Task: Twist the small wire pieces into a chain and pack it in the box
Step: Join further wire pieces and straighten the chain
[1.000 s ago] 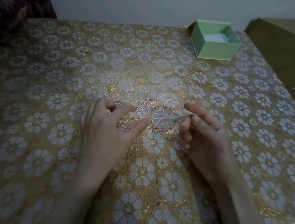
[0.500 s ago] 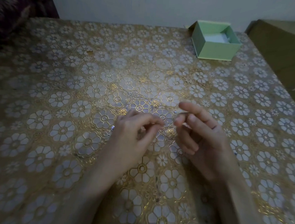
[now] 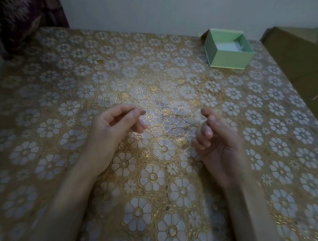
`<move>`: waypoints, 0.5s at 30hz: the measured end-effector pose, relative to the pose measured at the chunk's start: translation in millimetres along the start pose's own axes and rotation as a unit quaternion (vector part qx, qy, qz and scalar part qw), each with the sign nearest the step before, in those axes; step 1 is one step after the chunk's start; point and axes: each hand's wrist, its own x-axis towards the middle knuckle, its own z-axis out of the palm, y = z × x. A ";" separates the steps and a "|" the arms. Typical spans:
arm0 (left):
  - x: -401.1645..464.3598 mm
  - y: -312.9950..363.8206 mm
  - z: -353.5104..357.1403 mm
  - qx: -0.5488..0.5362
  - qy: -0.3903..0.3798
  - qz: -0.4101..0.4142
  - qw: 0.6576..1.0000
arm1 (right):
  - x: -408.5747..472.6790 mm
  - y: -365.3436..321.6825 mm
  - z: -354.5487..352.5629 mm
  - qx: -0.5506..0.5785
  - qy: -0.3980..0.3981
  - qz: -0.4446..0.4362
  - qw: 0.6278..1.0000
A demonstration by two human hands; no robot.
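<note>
Hands farther apart than half a second ago, the gap between them now wide over the flowered tablecloth [image 3: 65, 86]. Left hand [image 3: 114, 124] drawn back leftward, thumb and forefinger pressed tip to tip, other fingers curled; something tiny may glint at the pinch, too small to tell. Right hand [image 3: 215, 140] palm inward, fingers loosely curled; whether gripping anything, cannot tell. Faint, thin wire [image 3: 190, 122] just left of the right fingertips, over the cloth, blurred; touching them or not, unclear. Green box [image 3: 229, 58] open, well beyond the right hand, at the table's far edge, unmoved.
</note>
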 end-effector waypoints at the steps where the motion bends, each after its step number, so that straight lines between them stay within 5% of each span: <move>1: -0.5 0.8 0.3 -0.029 0.001 -0.018 0.999 | -1.4 -0.4 1.4 -0.025 0.001 0.000 1.000; 9: -18.1 25.0 -2.2 0.119 -0.015 -0.103 0.987 | -9.7 -25.0 8.7 -0.213 0.009 -0.011 0.977; 15: -35.3 58.6 -13.6 0.195 -0.086 -0.077 0.974 | -25.1 -46.5 11.5 -0.305 0.025 -0.026 0.952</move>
